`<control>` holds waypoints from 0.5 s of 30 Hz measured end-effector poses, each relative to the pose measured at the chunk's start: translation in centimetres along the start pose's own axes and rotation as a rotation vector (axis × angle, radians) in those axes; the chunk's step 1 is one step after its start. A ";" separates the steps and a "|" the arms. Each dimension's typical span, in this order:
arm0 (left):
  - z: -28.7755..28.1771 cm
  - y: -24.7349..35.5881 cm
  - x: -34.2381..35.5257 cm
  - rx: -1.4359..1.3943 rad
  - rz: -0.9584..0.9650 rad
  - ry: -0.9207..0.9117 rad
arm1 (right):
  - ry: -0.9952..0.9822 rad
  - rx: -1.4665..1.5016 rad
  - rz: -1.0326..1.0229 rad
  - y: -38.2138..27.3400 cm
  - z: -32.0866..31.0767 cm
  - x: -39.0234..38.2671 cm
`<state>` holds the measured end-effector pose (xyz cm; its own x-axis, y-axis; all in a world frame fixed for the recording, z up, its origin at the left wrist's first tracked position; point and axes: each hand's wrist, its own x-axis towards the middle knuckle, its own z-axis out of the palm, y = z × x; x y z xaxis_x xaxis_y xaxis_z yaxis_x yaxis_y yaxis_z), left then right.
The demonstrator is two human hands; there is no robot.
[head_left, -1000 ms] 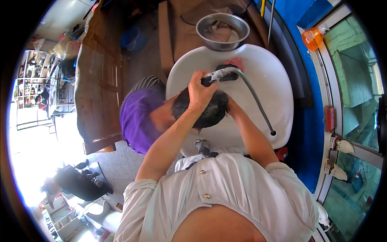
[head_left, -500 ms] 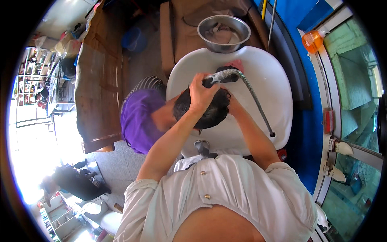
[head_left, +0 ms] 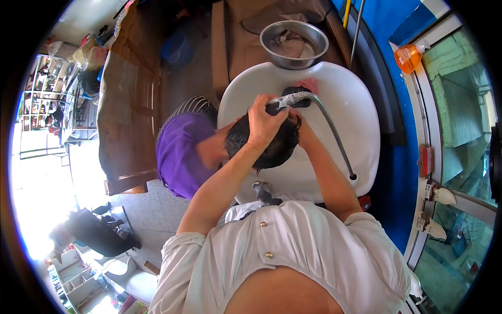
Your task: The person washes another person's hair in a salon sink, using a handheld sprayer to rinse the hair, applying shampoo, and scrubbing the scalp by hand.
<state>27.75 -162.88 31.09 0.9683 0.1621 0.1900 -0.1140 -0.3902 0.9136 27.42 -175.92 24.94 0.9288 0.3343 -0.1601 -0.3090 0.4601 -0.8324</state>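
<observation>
A person in a purple top (head_left: 183, 152) leans from the left, with their wet dark-haired head (head_left: 277, 149) bowed over a white wash basin (head_left: 355, 99). Above the hair, my left hand (head_left: 262, 118) is wrapped round the dark grip of a hand shower (head_left: 286, 101). Its ribbed metal hose (head_left: 334, 133) arcs right and down into a hole in the basin. My right hand (head_left: 300, 127) rests against the right side of the head; its fingers are mostly hidden by hair and the head. No water stream can be made out.
A faucet (head_left: 263, 189) stands at the basin's near edge. Beyond the far rim sits a metal bowl (head_left: 267, 47) with a cloth in it. Inside the basin lie a black object (head_left: 299, 98) and a pink cloth (head_left: 307, 83). An orange bottle (head_left: 408, 57) is by the window.
My right hand has shifted slightly farther away along the side of the head. My left hand still grips the hand shower in nearly the same place.
</observation>
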 end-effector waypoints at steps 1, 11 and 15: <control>0.1 0.2 -0.1 0.011 -0.007 -0.006 | 0.015 0.094 0.044 0.3 -0.3 0.1; 0.1 0.5 -0.5 -0.032 -0.028 0.005 | -0.012 0.088 0.295 2.7 -2.6 1.8; 0.3 0.6 -0.4 0.022 0.017 -0.018 | -0.205 0.063 0.473 6.6 -5.8 4.9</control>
<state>27.34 -163.46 31.40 0.9700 0.1390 0.1992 -0.1261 -0.4124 0.9022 31.16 -176.02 15.57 0.6276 0.6690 -0.3982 -0.7028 0.2668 -0.6595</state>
